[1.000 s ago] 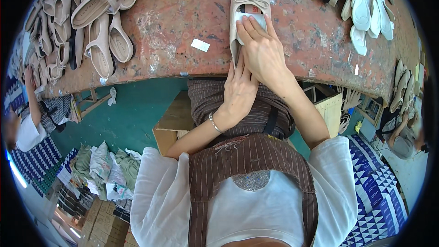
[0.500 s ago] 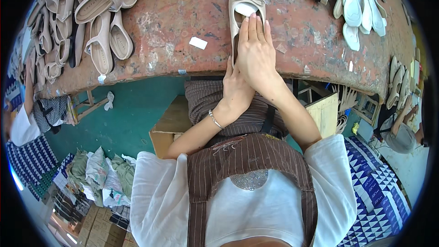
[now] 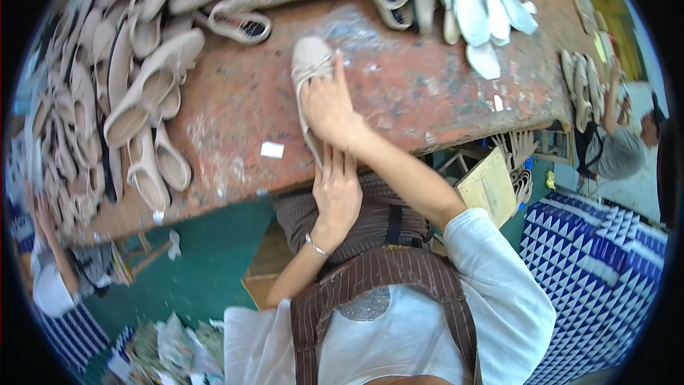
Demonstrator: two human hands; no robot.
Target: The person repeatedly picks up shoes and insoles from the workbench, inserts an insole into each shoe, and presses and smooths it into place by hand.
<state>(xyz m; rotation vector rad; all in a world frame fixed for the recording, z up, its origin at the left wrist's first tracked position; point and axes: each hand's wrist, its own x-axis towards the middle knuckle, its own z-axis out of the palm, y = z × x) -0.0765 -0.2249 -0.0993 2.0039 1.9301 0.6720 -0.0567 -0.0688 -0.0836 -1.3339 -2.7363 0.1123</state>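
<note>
A beige ballet flat (image 3: 309, 50) with a bow at its toe lies on the worn reddish table (image 3: 235, 117), toe pointing away from me. My right hand (image 3: 329, 113) reaches into its opening with curled fingers, while one finger stretches up along the right side of the toe, gripping the front part. At the heel end, by the table's near edge, my left hand (image 3: 336, 192) holds the back of the shoe with nearly straight fingers; their tips are partly hidden under my right wrist. The inside of the shoe is mostly covered by my right hand.
Many beige shoes (image 3: 153, 82) are heaped along the left and far side. White shoe-shaped pieces (image 3: 479, 11) lie at the far right. A small white label (image 3: 271, 150) sits left of the shoe. Other people work at left (image 3: 53, 278) and right (image 3: 618, 150). Blue-and-white boxes (image 3: 570, 285) are stacked at right.
The view has shifted, bringing in more of the far table. My right hand has gone from flat, extended fingers over the opening to curled fingers inside, nearer the toe. My left hand stays at the heel.
</note>
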